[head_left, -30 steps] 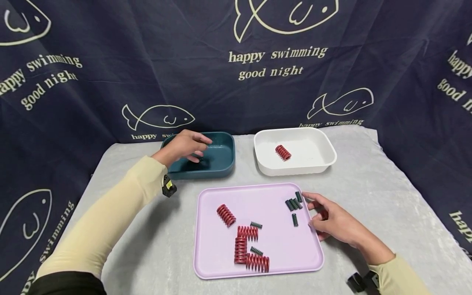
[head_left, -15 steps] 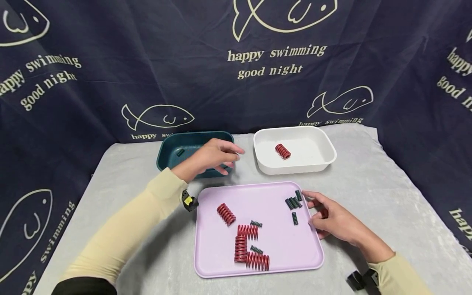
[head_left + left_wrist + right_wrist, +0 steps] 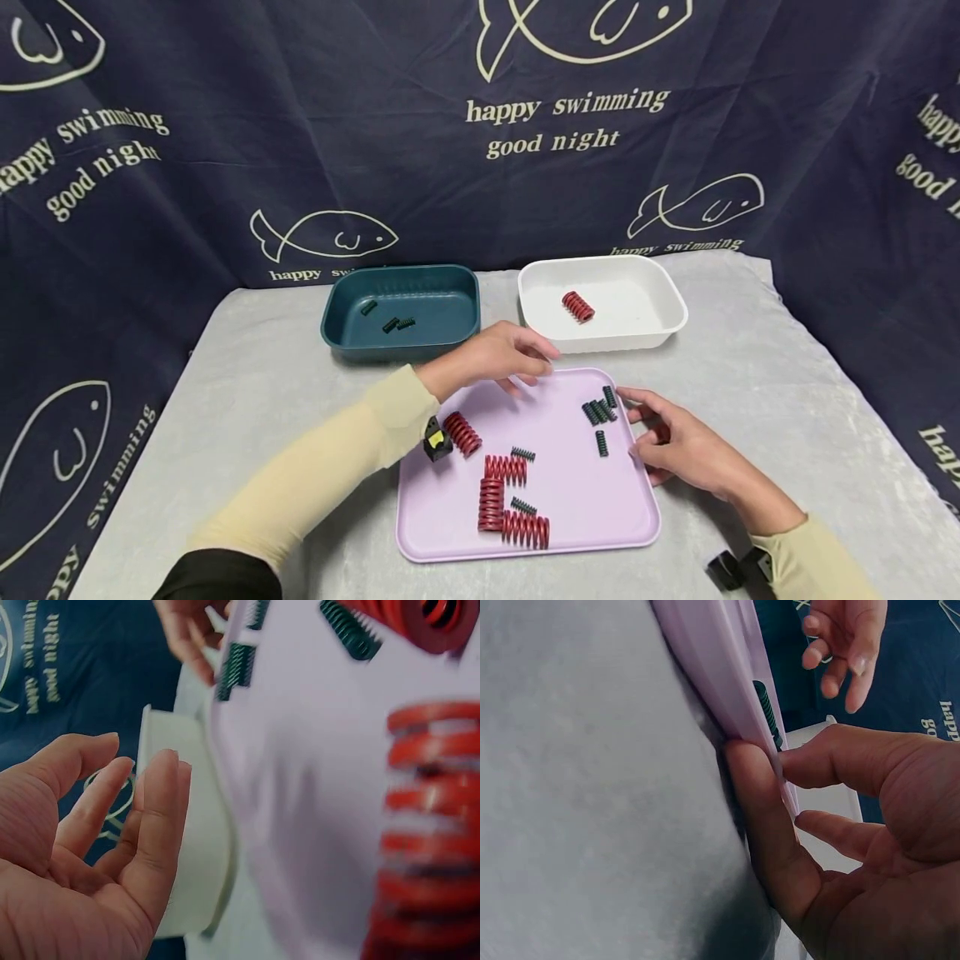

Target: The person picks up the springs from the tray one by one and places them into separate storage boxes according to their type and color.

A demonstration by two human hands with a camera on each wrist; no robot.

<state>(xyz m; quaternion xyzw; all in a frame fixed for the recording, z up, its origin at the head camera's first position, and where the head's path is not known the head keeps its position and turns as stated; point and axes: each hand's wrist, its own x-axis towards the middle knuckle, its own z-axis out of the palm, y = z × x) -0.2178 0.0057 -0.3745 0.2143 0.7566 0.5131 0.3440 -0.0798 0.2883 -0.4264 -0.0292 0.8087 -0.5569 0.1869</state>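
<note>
The lilac tray (image 3: pixel 573 475) is pinched by the right hand (image 3: pixel 688 448), presumably for steadiness; the relaxed left hand (image 3: pixel 491 357) is unladen. Red springs (image 3: pixel 491 504) and green springs (image 3: pixel 597 412) are spread on the tray, others split, seemingly by colour, between white bin (image 3: pixel 630 310) and teal bin (image 3: pixel 442 312).

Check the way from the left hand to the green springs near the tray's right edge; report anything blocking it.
Nothing visible blocks it: only bare tray lies between the left hand and those green springs. The right hand is beyond them, at the tray's edge, outside that path.
</note>
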